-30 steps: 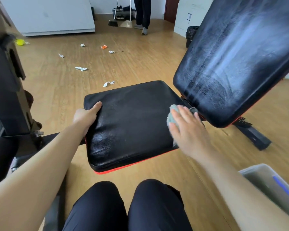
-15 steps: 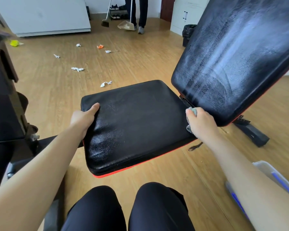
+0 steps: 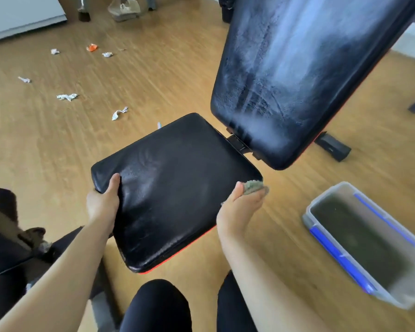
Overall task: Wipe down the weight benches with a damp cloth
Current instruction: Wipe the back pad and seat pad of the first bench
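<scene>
Your right grip [image 3: 240, 207] bunches the cloth [image 3: 253, 186] at three o'clock on the seat pad [image 3: 175, 188]; your left grip [image 3: 103, 202] clamps its nine o'clock edge. Sliding off that rim, the cloth could drop.

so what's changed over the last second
The right hand slid the cloth off the top of the seat, by the backrest, to its right edge, and now grips it bunched instead of pressing it flat. The left hand still holds the seat's left edge.

Bright daylight, motion-blurred, wide-angle edge distortion
</scene>
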